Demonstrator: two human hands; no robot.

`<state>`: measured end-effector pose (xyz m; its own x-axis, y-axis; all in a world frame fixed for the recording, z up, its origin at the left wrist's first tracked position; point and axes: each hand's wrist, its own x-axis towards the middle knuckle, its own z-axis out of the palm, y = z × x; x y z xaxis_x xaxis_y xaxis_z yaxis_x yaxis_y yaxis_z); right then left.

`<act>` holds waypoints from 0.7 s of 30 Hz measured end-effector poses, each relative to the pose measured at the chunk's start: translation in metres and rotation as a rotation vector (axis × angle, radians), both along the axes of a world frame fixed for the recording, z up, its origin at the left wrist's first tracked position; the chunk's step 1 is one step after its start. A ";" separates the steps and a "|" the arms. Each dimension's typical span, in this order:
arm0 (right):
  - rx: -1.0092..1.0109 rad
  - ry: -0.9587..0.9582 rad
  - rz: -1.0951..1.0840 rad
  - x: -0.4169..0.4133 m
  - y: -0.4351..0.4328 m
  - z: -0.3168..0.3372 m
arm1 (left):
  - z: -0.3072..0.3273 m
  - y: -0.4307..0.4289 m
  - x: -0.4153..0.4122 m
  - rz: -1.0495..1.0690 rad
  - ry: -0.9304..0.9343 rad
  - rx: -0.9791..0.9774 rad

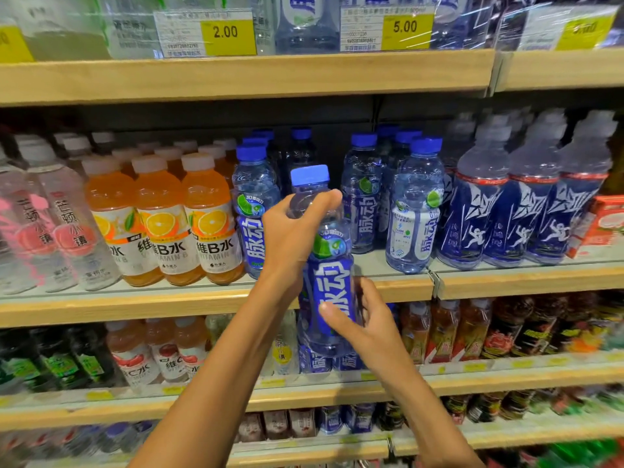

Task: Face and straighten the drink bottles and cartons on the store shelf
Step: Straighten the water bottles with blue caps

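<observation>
1. Shelving first: the wood-edged middle shelf [169,305] runs the full width, with more stocked tiers above and below it.
2. Rows next: orange drinks [160,217] stand upright at the left, tall sport bottles [526,214] with dark blue labels stand at the right, and blue-capped water bottles [363,197] fill the centre, with a gap in their front row.
3. Both forearms are in shot. The left forearm [219,366] climbs from the bottom left and the right forearm [422,400] climbs from the bottom right, angling in toward each other.
4. And there's the held bottle [332,275]! It has a clear body and a blue label facing us. It is off the shelf, hanging in front of that centre gap and overlapping the shelf edge, with its top tipped slightly to the left.
5. Left hand [293,238] takes the upper end: the wrist is bent and the back of the hand faces us. One digit hooks across the bottle's shoulder just under the neck, and the rest are hidden behind the plastic.
6. Right hand [368,322] takes the lower half. Its thumb is pressed flat across the label and its fingers curl round the far side, so it's a wrap grip.
7. Smallest of all, the blue cap [310,174] pokes up above the left hand's grip.
</observation>
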<state>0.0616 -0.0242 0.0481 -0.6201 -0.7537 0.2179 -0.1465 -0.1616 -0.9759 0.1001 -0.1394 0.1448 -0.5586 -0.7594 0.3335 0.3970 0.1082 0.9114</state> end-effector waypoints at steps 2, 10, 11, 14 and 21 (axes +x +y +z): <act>-0.035 -0.261 0.168 -0.010 0.004 0.002 | 0.002 -0.008 0.003 -0.150 0.004 0.077; -0.079 -0.418 0.645 -0.020 -0.005 0.014 | 0.003 -0.025 0.001 -0.968 0.199 0.300; -0.076 -0.373 0.631 -0.020 -0.007 0.016 | 0.002 -0.027 0.000 -1.020 0.207 0.299; -0.060 -0.227 0.535 -0.015 -0.011 0.020 | -0.004 -0.032 -0.002 -1.036 0.201 0.302; -0.077 0.117 0.115 -0.016 -0.008 0.024 | -0.016 -0.036 0.001 -0.647 -0.008 0.229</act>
<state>0.0453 -0.0320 0.0718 -0.4977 -0.7966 0.3430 -0.2347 -0.2570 -0.9375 0.1015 -0.1754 0.1288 -0.9254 -0.3232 0.1978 0.3097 -0.3443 0.8863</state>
